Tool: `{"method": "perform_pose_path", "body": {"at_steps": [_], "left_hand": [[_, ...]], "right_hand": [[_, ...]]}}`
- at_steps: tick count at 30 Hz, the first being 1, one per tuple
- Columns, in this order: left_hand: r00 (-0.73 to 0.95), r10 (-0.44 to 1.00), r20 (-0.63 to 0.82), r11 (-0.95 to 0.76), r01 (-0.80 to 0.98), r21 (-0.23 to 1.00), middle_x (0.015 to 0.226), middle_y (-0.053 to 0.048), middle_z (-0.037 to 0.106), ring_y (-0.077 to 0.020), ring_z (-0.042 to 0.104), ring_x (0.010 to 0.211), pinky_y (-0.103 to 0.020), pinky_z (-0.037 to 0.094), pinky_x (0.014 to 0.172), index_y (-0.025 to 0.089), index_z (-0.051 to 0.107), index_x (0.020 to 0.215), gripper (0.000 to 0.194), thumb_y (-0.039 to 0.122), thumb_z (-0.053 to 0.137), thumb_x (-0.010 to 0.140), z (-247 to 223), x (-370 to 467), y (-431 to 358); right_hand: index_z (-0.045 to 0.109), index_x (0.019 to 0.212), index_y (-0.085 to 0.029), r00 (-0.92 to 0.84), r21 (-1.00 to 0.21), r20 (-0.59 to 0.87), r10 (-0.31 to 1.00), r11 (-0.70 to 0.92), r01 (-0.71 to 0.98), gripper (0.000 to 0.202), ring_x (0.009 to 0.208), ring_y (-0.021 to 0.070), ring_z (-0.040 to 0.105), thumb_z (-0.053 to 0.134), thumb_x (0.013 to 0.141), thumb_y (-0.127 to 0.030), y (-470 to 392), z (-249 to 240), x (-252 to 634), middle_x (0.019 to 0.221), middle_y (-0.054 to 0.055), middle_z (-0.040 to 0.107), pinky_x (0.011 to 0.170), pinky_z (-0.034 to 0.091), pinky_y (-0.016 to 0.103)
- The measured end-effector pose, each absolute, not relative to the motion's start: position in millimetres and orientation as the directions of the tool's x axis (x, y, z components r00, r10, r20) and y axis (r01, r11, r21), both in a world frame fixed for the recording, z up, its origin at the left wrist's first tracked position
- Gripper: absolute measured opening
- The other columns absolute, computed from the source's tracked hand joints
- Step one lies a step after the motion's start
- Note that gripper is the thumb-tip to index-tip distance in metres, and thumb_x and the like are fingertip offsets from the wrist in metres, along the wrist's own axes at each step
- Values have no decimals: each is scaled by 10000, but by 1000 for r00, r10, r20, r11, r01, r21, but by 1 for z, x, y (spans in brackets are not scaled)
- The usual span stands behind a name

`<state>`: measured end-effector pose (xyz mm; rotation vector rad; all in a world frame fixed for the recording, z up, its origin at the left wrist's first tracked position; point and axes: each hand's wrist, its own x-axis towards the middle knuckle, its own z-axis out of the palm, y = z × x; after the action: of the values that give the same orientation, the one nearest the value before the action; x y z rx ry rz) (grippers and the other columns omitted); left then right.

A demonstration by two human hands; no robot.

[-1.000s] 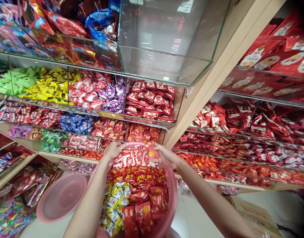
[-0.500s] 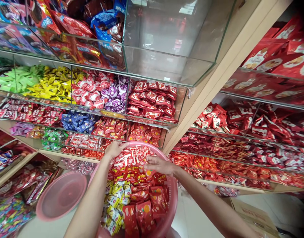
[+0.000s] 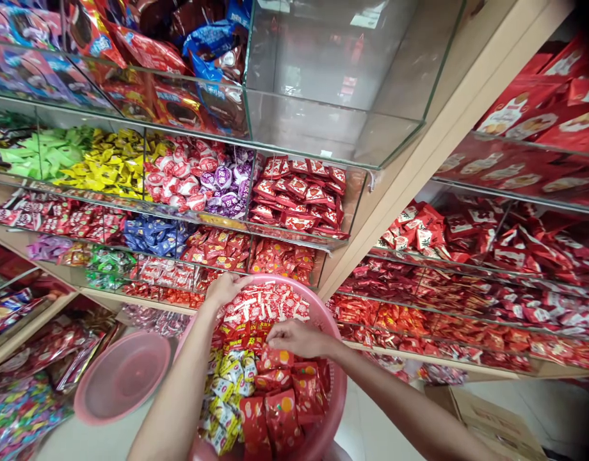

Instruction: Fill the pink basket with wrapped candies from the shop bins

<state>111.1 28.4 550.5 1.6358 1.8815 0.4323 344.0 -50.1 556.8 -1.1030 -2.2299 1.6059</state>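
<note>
A pink plastic basin (image 3: 341,378) full of wrapped candies is in front of me. My left hand (image 3: 226,288) is closed round its far left rim. Over the middle of the basin, my right hand (image 3: 297,337) has curled fingers on a red candy packet (image 3: 279,357) with an orange print; the fingers partly cover it. Small red-and-white candies (image 3: 270,301) fill the far side of the basin. Yellow-and-white packets (image 3: 226,378) lie at the left, and larger red packets (image 3: 282,416) stand in rows at the near right.
Glass shelf bins with sorted candies (image 3: 297,192) rise beyond the basin, divided by a wooden post (image 3: 395,153). On the floor at left is a pink basin or lid (image 3: 124,378). A cardboard box (image 3: 496,422) sits at lower right, and colourful candies (image 3: 23,410) at lower left.
My right hand has moved left and toward me over the basin, its fingers now more curled, and the orange-print packet has shifted with it. The left hand stays on the rim.
</note>
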Motion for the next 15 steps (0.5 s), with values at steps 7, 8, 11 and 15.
{"method": "perform_pose_path", "body": {"at_steps": [7,8,11,15], "left_hand": [[-63,972,-226,192,769,610,404,41,464,-136,466,465,-241,278,528,213,485,480,529,710,535,656,551,111,28],[-63,971,-229,194,771,607,402,41,466,-138,472,467,-242,278,530,214,485,481,529,709,531,660,552,111,27],[-58,970,-236,193,774,604,402,39,471,-142,477,467,-247,278,535,216,486,488,524,705,517,673,552,112,27],[-64,973,-220,187,776,602,409,40,460,-138,464,465,-248,278,534,216,486,483,522,704,524,665,553,112,26]], "right_hand": [[693,838,-168,-695,-602,-165,700,487,633,194,843,181,562,529,881,-262,-68,567,338,841,59,655,800,404,305],[689,852,-171,-692,-588,-149,707,499,636,173,852,182,560,544,874,-263,-69,568,338,855,57,647,812,402,308],[677,865,-179,-723,-576,-111,682,549,606,152,854,171,557,532,877,-220,-70,570,338,868,48,632,830,396,299],[666,823,-179,-788,-574,-109,607,608,548,207,834,161,551,472,894,-178,-71,570,338,788,37,610,835,397,289]]}}
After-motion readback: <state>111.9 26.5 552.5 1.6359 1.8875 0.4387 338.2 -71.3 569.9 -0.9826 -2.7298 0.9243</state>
